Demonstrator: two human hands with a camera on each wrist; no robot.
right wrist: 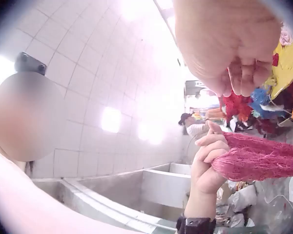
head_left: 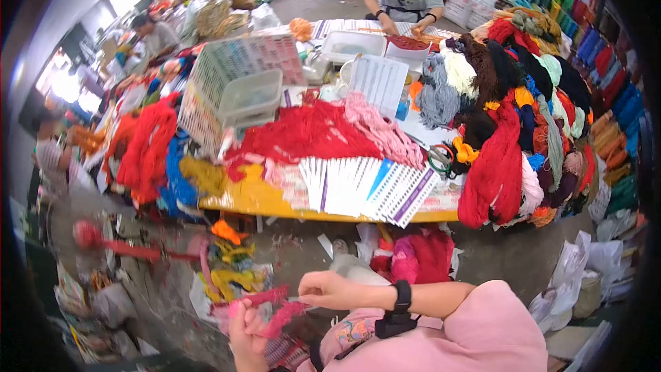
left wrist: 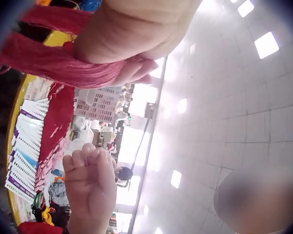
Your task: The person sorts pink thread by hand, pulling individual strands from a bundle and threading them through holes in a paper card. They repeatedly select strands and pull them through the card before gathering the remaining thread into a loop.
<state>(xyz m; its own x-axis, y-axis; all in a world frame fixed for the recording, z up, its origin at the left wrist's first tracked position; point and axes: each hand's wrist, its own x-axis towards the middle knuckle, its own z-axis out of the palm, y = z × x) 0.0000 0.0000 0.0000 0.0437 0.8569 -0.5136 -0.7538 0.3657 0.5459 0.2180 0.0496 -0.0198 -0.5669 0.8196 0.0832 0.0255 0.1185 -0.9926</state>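
Skein [head_left: 284, 317] before table [head_left: 237, 198], cards [head_left: 368, 188] on table, yarn [head_left: 310, 131] behind (basket [head_left: 201, 89] left)

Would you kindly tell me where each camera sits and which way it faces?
Head: worn on the wearer's head, facing forward and down over the table; left hand, right hand and pink sleeve show.
Left wrist: worn there, looking past the left hand toward the right hand and ceiling; blurred head shows.
Right wrist: worn there, looking past the right hand toward the left hand; blurred head and sleeve show.
Both wrist views share both hands and the skein.

Left grip [head_left: 249, 331] curled, right grip [head_left: 326, 289] curled too, the two near each other
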